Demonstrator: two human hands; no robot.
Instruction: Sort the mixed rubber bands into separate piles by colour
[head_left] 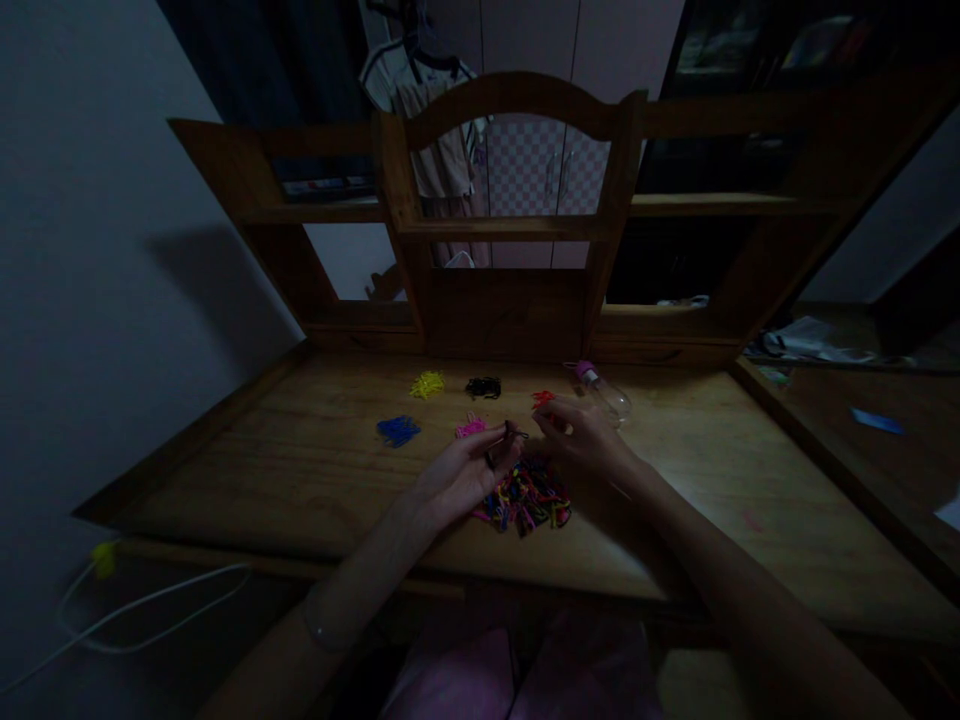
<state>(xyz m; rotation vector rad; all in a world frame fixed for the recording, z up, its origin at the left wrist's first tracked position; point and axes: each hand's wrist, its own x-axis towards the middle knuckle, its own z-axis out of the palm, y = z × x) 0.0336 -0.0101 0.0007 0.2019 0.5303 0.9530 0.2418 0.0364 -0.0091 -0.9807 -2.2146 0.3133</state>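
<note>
Under left hand (459, 482), mixed pile (534, 502), part-hidden

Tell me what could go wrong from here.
The left hand pinches a thin dark strand near the mixed pile; if dropped, it could get lost among those colours. The right hand is close to the red pile and might scatter it. The clear bottle just beyond that hand appears to lie on its side, so a bump could roll it.

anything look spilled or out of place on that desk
The clear bottle lies on its side beyond the right hand instead of standing upright. The mixed heap also looks jumbled, unlike the single-colour blue pile. This dim view shows no clear damage.
</note>
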